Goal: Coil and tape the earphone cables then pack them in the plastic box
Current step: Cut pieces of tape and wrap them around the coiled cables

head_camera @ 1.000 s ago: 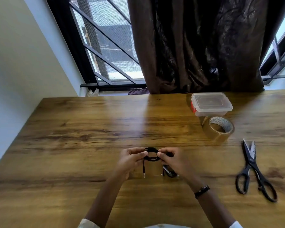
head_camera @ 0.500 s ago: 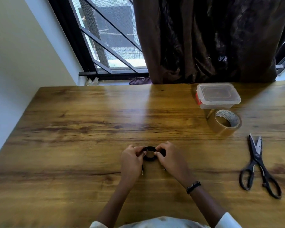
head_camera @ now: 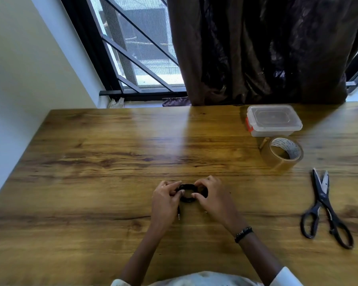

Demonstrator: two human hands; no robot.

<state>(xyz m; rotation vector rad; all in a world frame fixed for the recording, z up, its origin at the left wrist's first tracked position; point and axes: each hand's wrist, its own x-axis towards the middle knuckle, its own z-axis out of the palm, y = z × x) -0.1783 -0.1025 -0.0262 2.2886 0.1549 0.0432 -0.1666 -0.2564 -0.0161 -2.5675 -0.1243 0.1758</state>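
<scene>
— What do your hands hold?
— My left hand [head_camera: 165, 198] and my right hand [head_camera: 212, 196] both pinch the coiled black earphone cable [head_camera: 186, 195], low over the wooden table [head_camera: 112, 162].
— And the plastic box [head_camera: 274, 120]?
— Far right, lid on, touching the tape roll [head_camera: 281, 153].

One desk [head_camera: 112, 162]. On it: one clear plastic box [head_camera: 274, 120], lidded; one roll of brown tape [head_camera: 281, 154] just in front of the box; one pair of black scissors [head_camera: 324, 209] nearer than the tape. One coiled black earphone cable [head_camera: 187, 195]. Two hands: left hand [head_camera: 165, 200], right hand [head_camera: 212, 196]. One dark bracelet [head_camera: 243, 234].
</scene>
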